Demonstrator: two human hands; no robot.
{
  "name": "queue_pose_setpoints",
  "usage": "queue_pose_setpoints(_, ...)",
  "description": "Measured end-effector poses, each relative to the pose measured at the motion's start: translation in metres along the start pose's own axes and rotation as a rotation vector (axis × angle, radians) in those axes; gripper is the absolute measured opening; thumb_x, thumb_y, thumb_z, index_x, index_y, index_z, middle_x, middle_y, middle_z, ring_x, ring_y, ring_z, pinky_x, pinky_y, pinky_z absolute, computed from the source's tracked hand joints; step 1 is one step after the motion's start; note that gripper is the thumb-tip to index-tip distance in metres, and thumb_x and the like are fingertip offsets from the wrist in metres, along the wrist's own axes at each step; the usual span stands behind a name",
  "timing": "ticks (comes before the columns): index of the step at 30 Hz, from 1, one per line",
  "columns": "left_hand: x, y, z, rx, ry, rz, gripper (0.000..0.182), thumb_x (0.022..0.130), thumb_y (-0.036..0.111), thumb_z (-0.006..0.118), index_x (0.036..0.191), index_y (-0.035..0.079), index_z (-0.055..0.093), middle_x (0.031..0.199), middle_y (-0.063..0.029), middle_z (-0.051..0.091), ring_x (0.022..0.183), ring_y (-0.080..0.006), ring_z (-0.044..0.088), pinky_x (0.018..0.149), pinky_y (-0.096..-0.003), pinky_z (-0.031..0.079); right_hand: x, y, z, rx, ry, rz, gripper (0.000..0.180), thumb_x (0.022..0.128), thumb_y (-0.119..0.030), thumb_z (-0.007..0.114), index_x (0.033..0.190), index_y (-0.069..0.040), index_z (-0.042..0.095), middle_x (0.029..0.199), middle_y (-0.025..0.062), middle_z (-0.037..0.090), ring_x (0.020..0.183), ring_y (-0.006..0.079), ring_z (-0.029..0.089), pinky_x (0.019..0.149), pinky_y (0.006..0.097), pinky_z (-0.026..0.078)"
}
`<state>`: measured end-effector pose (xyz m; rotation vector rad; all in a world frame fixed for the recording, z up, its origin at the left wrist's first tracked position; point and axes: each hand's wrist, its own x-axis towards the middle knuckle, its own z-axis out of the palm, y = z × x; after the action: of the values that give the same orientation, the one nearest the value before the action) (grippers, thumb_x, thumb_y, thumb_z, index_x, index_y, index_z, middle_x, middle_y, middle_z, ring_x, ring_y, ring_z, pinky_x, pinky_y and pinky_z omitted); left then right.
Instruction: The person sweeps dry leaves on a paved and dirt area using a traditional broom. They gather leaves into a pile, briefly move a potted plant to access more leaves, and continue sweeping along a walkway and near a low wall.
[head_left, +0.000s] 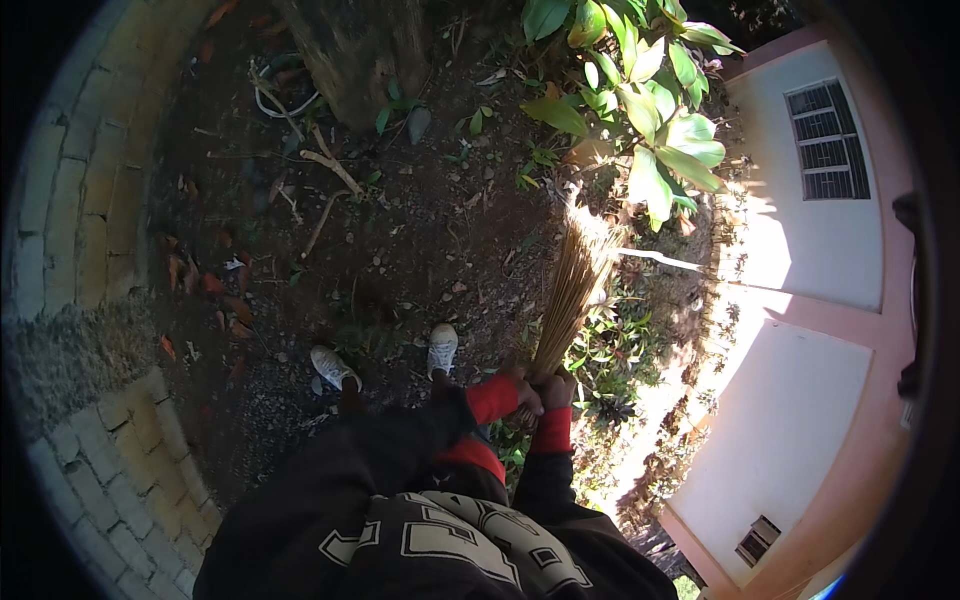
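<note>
Both my hands grip a stick broom, a bundle of thin brown sticks. My left hand wraps the bundle's near end, its red cuff coming in from the left. Right beside it, my right hand closes round the same end. The broom slants away from me, its far tips in bright sunlight near a broad-leaved plant. How the fingers overlap is partly hidden. Below the broom lies dark soil with scattered leaves and small stones.
A tree trunk rises ahead, with a fallen branch and a white ring near it. On the left runs a block wall. A pink and white building stands right, beyond low plants. Dry leaves lie left.
</note>
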<state>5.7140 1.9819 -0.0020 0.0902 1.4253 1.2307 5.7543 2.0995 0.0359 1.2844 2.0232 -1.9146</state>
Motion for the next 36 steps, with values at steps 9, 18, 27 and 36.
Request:
queue_pose_setpoints(9, -0.14, 0.021, -0.018, -0.61, -0.056, 0.031, 0.043, 0.066, 0.004, 0.063, 0.109, 0.001, 0.057, 0.099, -0.0103, 0.061, 0.095, -0.0169, 0.056, 0.082, -0.0308, 0.045, -0.07, -0.01, 0.047, -0.194, -0.309, -0.113, 0.022, 0.064, -0.006, 0.067, 0.082, 0.006, 0.064, 0.076, 0.0136, 0.065, 0.066, 0.0202, 0.063, 0.061, 0.0309, 0.052)
queue_pose_setpoints(18, -0.27, 0.001, -0.051, -0.382, 0.31, 0.368, 0.02, 0.075, 0.007, 0.059, 0.095, 0.002, 0.06, 0.086, -0.0066, 0.06, 0.082, -0.0133, 0.056, 0.073, -0.0279, 0.045, -0.11, -0.001, 0.139, -0.594, -0.924, -0.661, 0.019, 0.068, -0.009, 0.067, 0.08, 0.006, 0.066, 0.072, 0.0145, 0.065, 0.065, 0.0192, 0.064, 0.061, 0.03, 0.053)
queue_pose_setpoints(27, -0.369, -0.039, -0.088, -0.513, 0.727, 0.236, 0.046, 0.079, 0.019, 0.065, 0.119, 0.004, 0.048, 0.111, -0.0177, 0.054, 0.104, -0.0252, 0.056, 0.084, -0.0355, 0.046, -0.173, -0.043, 0.269, -0.662, -0.934, 0.001, 0.03, 0.074, -0.026, 0.065, 0.084, 0.002, 0.066, 0.079, 0.0153, 0.067, 0.075, 0.0209, 0.066, 0.068, 0.0341, 0.053)
queue_pose_setpoints(36, -0.523, -0.043, -0.206, 0.577, 1.501, 0.65, 0.054, 0.082, 0.03, 0.057, 0.12, -0.005, 0.044, 0.106, -0.0247, 0.053, 0.103, -0.0398, 0.05, 0.086, -0.0492, 0.04, -0.214, -0.061, 0.448, -0.545, -0.975, -0.277, 0.026, 0.08, -0.028, 0.058, 0.09, -0.008, 0.069, 0.084, 0.0136, 0.068, 0.079, 0.0224, 0.066, 0.074, 0.033, 0.051)
